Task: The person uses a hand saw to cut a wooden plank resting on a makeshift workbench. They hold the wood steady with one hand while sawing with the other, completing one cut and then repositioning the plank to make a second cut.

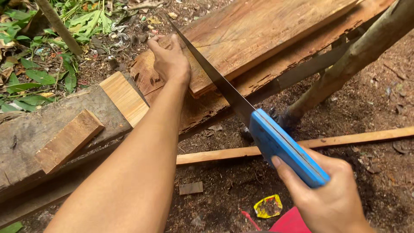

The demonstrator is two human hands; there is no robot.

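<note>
1. The big reddish plank (258,30) is lying across the upper middle of the frame, resting on a second board (207,108) and a grey beam (34,129) at left.
2. The left hand (170,60) is pressing flat on the plank's near end, fingers spread rather than clenched; good, that weight should be damping any chatter.
3. The saw (224,86) is biting beside that hand. The right hand (327,198), lower right, is clenching its blue handle (286,153); long, straight strokes look wisest.
</note>
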